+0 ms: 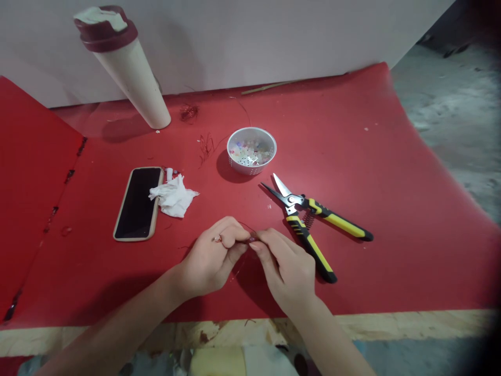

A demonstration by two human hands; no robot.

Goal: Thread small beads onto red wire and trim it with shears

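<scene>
My left hand (217, 254) and my right hand (288, 266) meet over the front middle of the red table, fingertips almost touching. Both pinch a small dark reddish bead (251, 239) strung on thin cord; the fingers hide most of it. A loose cord end (246, 226) curves up behind the fingertips. There is a ring on my left hand. Beyond the hands stands a small grey perforated bowl (252, 169) of pale, mixed-colour beads (250, 152). Right of it, close to my right hand, lie yellow-and-black pruning shears (291, 200) with their blades apart.
A phone (135, 203) lies at left, with a crumpled white tissue (175, 197) over its edge. A tall cream tumbler (133, 78) stands at the back left near red thread tangles (189, 112). The red table (391, 209) meets a pale wall behind.
</scene>
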